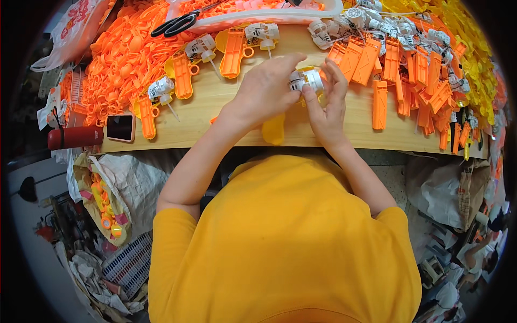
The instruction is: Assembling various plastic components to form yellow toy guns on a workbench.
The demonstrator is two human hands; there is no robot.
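Observation:
Near the middle of the table my left hand (267, 89) and my right hand (328, 105) are both closed around a white plastic mechanism (307, 81) with some yellow plastic about it. The left fingers grip its left end. My right thumb presses on its front, while the other right fingers curl round its right end. Below my left hand a yellow, rounded plastic piece (273, 130) sticks out toward the table's front edge; whether it joins the held mechanism is hidden. Three part-assembled toys lie to the left, each with an orange handle (232, 54), a white unit (262, 32) and yellow plastic.
Orange plastic parts (126, 59) heap at the left, beside a phone (120, 128) and a red bottle (75, 138). Black-handled scissors (175, 25) rest against a white tray (258, 18). Orange cases with wired white units (379, 90) and yellow parts (458, 32) pile up at the right.

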